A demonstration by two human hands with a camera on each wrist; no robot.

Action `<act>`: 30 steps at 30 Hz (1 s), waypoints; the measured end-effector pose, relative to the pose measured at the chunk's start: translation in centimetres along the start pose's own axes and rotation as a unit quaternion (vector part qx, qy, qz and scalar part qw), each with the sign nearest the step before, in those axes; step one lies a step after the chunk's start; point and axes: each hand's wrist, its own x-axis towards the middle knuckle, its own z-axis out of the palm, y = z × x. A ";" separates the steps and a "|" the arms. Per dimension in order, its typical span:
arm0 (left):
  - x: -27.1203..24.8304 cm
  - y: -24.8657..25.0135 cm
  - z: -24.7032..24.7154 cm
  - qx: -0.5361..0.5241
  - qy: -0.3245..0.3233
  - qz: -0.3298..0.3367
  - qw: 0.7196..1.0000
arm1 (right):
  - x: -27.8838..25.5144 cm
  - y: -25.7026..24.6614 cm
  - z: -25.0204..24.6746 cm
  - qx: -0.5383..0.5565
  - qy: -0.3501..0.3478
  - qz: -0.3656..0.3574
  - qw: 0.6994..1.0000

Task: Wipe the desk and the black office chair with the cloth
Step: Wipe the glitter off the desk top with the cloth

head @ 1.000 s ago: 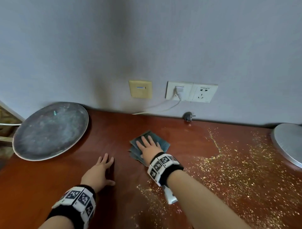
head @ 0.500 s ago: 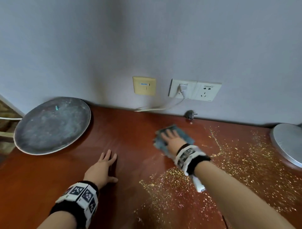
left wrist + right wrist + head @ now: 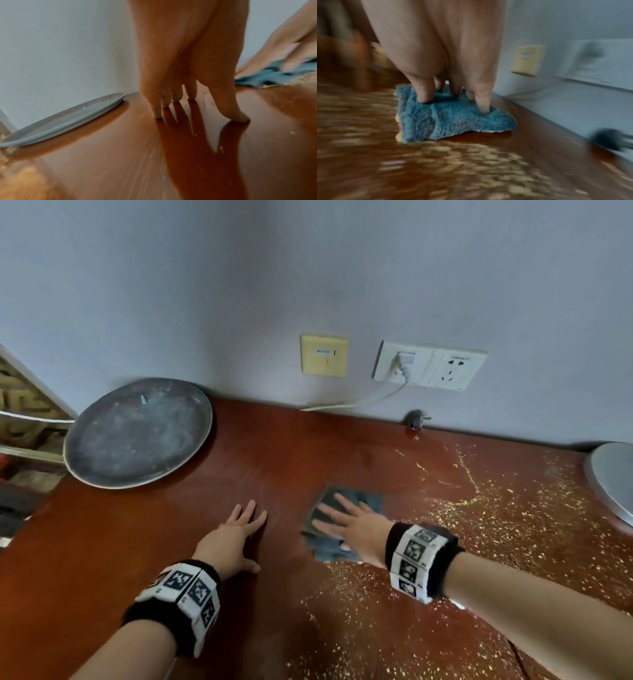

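Observation:
A folded blue cloth (image 3: 363,499) lies flat on the red-brown desk (image 3: 291,460), mid-way across. My right hand (image 3: 346,520) presses down on it with straight, spread fingers; the right wrist view shows the fingertips (image 3: 483,106) sunk into the cloth (image 3: 453,119). To the cloth's left, my left hand (image 3: 239,529) rests flat on the bare desk, fingers (image 3: 173,97) straight and holding nothing. Gold glitter (image 3: 496,518) is strewn over the desk's right half and in front of the cloth. No office chair is in view.
A round grey tray (image 3: 137,433) lies at the back left, partly against the wall. A grey disc (image 3: 613,477) sits at the right edge. Wall sockets (image 3: 430,368), a white cable (image 3: 359,404) and a small dark plug (image 3: 416,419) line the back.
My right hand slid the cloth right and back, then back leftward and nearer, close to my left hand. The left hand has stayed planted on the desk.

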 end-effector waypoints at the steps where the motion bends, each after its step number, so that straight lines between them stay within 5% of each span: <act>1: 0.0 0.0 0.0 0.004 0.000 -0.001 1.000 | -0.1 -1.3 0.6 -0.028 -0.011 -0.044 0.999; 4: -0.1 0.1 0.3 0.006 -0.001 -0.003 1.000 | 1.3 0.8 -0.6 -0.102 -0.034 -0.071 0.992; 8: -0.2 -0.1 0.6 -0.003 0.007 -0.005 1.000 | 4.2 4.4 -3.6 -0.013 -0.019 0.034 0.999; 15: -0.4 0.0 0.4 -0.008 -0.004 0.002 1.000 | 0.5 -2.4 -0.7 -0.092 -0.041 -0.166 0.981; 21: -0.5 -0.2 0.5 -0.008 0.004 0.010 1.000 | 3.9 3.0 -4.0 -0.008 -0.016 0.030 0.999; 27: -0.8 -0.2 0.3 -0.009 0.002 0.019 1.000 | 0.3 -1.7 -1.1 -0.064 -0.005 -0.090 0.994; 30: -0.8 -0.2 0.3 -0.005 0.000 0.023 1.000 | 0.7 -0.8 -1.4 -0.062 -0.027 -0.076 0.995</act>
